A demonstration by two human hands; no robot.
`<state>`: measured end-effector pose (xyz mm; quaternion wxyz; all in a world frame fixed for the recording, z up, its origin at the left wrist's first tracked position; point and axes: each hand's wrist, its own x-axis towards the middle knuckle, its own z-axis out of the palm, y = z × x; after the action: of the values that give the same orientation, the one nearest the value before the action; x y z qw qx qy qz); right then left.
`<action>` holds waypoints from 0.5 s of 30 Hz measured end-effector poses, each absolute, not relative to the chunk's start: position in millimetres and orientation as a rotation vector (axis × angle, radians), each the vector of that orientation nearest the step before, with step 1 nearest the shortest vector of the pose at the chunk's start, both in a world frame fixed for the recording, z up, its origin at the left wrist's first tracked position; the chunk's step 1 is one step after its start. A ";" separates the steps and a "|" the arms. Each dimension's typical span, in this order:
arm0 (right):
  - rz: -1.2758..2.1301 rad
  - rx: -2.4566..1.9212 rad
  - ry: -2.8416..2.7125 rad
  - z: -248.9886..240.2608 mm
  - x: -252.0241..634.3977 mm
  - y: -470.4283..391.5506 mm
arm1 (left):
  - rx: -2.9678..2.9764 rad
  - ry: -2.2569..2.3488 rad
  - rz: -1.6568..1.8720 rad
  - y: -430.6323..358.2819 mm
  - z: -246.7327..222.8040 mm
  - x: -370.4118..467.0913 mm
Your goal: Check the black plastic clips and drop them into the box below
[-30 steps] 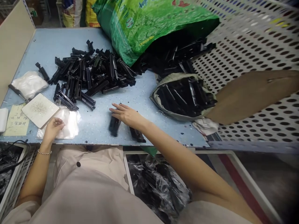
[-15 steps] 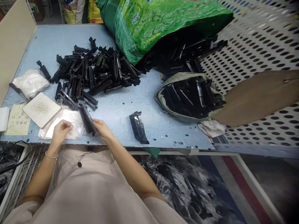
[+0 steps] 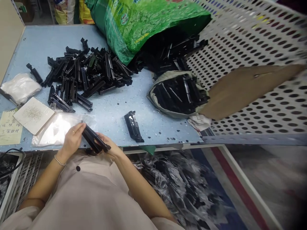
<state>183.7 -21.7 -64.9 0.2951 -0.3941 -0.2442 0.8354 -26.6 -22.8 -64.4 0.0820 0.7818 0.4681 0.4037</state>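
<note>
Between my hands, at the table's front edge, is a long black plastic part (image 3: pixel 92 139). My left hand (image 3: pixel 74 137) is closed, with thumb and fingertips at the part's upper end. Wrapped round its right side are the fingers of my right hand (image 3: pixel 109 145), partly hidden behind it. Clear plastic bags (image 3: pixel 57 127) lie flat beyond my left hand. To the right, a separate black part (image 3: pixel 133 126) rests alone on the blue table (image 3: pixel 112 110). A heap of similar black parts (image 3: pixel 83 73) covers the table farther back.
A green sack (image 3: pixel 144 25) spills black parts at the back. A grey-green bag (image 3: pixel 177 92) of parts stands by the perforated panel (image 3: pixel 240 41). At left are a white square tile (image 3: pixel 33 115) with tiny specks, a handwritten note (image 3: pixel 11 131) and a white plastic bundle (image 3: pixel 20 88).
My left hand has come right from over the clear bags and now touches the black part. The part has moved closer to my body. The camera view has shifted right.
</note>
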 end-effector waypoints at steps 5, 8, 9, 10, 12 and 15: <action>2.058 -0.903 -0.539 -70.1 183.6 -6.8 | 2.447 1.363 1.337 -36.7 -82.5 -13.2; 2.089 -0.844 -0.509 -73.1 180.0 -4.4 | 2.469 1.377 1.386 -34.2 -88.0 -12.3; 2.096 -0.836 -0.500 -74.5 178.9 -4.4 | 2.489 1.354 1.386 -31.4 -87.5 -12.3; 2.099 -0.835 -0.496 -75.9 178.0 -4.5 | 2.485 1.358 1.398 -28.2 -86.0 -12.0; 2.096 -0.850 -0.507 -78.0 177.1 -3.9 | 2.428 1.433 1.443 -22.8 -81.6 -9.1; 1.984 -0.871 -0.525 -78.6 177.5 0.3 | 2.496 1.281 1.402 -26.1 -77.6 3.0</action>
<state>177.5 0.3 -78.6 0.4404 -0.3506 -0.2113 0.7990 3.0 -26.1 -77.6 0.0029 0.7958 0.4084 0.4470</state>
